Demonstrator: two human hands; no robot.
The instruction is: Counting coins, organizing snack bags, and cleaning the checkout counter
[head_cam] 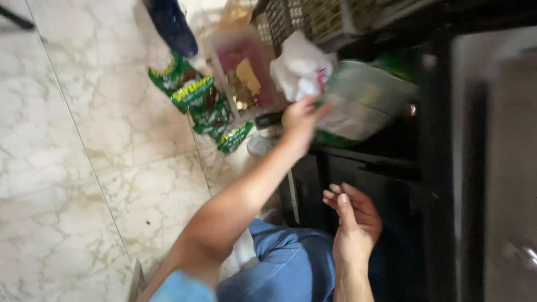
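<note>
My left hand (pixel 302 117) is stretched forward and grips the near edge of a large silvery-green foil bag (pixel 363 100) that sits in a dark cabinet opening. The picture is blurred there, so the exact grip is unclear. Just above the hand lies a crumpled white plastic bag (pixel 299 67). My right hand (pixel 352 223) rests low near my blue-jeaned knee (pixel 285 263), fingers loosely together and holding nothing.
Several green snack packets (pixel 201 106) lie on the marble floor (pixel 72 156) beside a clear box (pixel 246 72) of brownish pieces. A dark shoe (pixel 170 22) and a plastic crate (pixel 313 17) are at the top. The black cabinet frame (pixel 436 168) stands to the right.
</note>
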